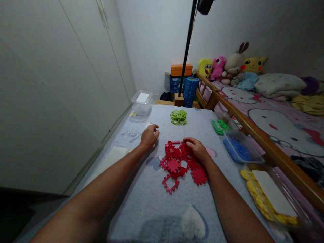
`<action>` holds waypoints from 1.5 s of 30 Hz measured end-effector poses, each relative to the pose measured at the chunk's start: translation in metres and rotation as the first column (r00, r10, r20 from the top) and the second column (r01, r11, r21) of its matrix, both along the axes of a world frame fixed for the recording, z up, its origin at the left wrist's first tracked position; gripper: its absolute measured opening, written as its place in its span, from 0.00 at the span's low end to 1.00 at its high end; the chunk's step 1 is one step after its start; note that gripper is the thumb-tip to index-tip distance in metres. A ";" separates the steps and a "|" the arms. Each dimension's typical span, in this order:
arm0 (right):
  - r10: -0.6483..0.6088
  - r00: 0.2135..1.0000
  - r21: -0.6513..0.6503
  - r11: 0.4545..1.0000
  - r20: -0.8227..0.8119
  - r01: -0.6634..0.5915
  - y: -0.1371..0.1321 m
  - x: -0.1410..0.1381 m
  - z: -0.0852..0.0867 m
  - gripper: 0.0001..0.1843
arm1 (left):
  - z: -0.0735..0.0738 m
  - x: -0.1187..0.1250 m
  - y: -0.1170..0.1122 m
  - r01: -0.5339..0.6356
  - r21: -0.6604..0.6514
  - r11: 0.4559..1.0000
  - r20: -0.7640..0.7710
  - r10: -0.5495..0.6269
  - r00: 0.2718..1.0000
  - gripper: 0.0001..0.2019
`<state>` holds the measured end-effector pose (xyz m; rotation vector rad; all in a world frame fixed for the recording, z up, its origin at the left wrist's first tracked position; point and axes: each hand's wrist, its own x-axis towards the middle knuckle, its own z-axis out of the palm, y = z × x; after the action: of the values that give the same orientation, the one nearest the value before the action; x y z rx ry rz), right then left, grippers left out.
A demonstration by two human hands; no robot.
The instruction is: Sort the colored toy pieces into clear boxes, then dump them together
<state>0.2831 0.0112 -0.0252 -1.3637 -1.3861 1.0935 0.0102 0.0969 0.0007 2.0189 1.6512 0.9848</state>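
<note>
A loose pile of red notched plastic building pieces (173, 165) lies on the cloth-covered table (152, 216), some solid squares and some open frames. At the pile's far right edge is my right hand (197, 149), its fingers stretched out low over the pieces; no piece shows in its grasp. My left hand (150, 136) hovers left of the pile with loosely bent fingers that stand apart, nothing in them. Beyond both hands sits a small heap of light green notched pieces (178, 117).
Along the right edge stand clear tubs with green pieces (220, 127), blue pieces (236, 149) and yellow pieces (263, 199), beside a wooden bed rail (227, 104). A lidded clear container (142, 104) stands at the far left. A black pole (187, 50) rises behind the table.
</note>
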 end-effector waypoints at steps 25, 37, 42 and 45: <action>-0.092 0.996 0.035 0.995 -0.020 0.093 -0.001 -0.002 -0.003 0.19 | 0.050 -0.032 0.102 -0.111 0.009 0.994 -0.540 0.098 0.836 0.25; -0.111 0.994 0.038 0.993 -0.018 0.112 -0.002 -0.003 -0.001 0.19 | 0.057 -0.044 0.109 -0.098 0.055 0.994 -0.634 0.111 0.766 0.28; -0.117 0.993 0.037 0.992 -0.028 0.118 -0.002 -0.003 0.000 0.19 | 0.056 -0.043 0.100 -0.051 0.122 0.991 -0.643 0.118 0.757 0.25; -0.111 0.994 0.031 0.993 -0.023 0.111 -0.001 -0.003 0.001 0.19 | 0.055 -0.043 0.091 -0.023 0.174 0.985 -0.595 0.124 0.794 0.25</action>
<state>0.2801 0.0099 -0.0245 -1.3854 -1.2917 1.0052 -0.0331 0.1883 0.0552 2.5836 2.0224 0.5128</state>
